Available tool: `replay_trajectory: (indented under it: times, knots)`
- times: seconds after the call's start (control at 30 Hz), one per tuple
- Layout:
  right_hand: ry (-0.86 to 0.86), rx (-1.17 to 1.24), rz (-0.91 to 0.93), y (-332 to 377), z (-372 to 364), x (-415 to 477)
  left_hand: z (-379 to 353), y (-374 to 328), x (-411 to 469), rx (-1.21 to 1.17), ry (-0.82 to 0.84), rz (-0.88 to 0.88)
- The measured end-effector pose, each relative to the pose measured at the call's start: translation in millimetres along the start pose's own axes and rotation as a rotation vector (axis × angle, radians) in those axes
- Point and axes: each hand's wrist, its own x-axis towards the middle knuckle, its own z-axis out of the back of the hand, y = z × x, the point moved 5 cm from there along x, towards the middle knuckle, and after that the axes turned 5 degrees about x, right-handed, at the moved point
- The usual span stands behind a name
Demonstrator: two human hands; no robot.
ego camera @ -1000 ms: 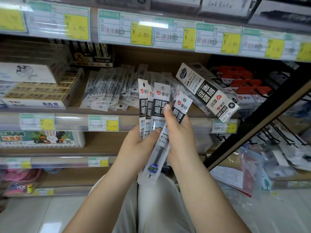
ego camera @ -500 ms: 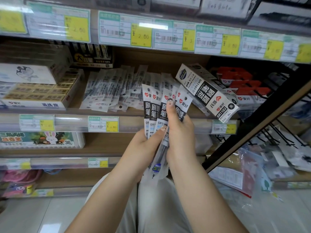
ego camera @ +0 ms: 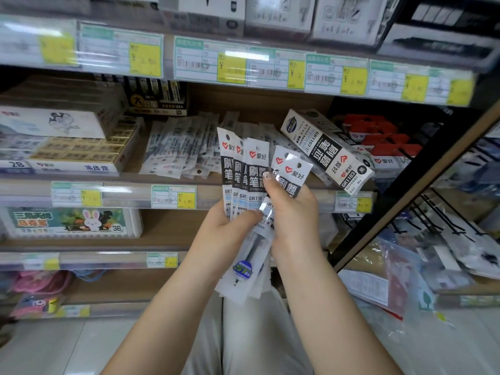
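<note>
Both hands, left [ego camera: 221, 231] and right [ego camera: 293, 212], are gripping the packs [ego camera: 244, 171], fanning them to see each label.

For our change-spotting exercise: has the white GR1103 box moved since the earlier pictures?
No. The box still sits just above the same price tag.

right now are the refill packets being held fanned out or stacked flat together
Fanned out. The refill packets show several separate header tops, overlapping side by side, gripped by the left hand and right hand.
</note>
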Motion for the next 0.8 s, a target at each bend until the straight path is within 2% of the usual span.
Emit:
replay_trajectory:
  times: [0.23, 0.43, 0.57, 0.8]
  knots:
    - [0.056, -0.037, 0.012, 18.9, 3.3, -25.1, -5.4, -5.2, -29.4, -0.187, 0.043, 0.017]
    - [0.13, -0.037, -0.003, 30.5, 10.5, -48.8, 0.8, -11.7, -55.2, -0.121, 0.019, 0.002]
    - [0.092, -0.134, 0.049, 31.9, 20.3, -54.5, 3.8, -5.9, -67.1, -0.044, 0.062, 0.05]
    - [0.004, -0.186, 0.132, 29.5, 19.0, -66.3, -4.9, -3.1, -78.5, -0.07, 0.18, 0.052]
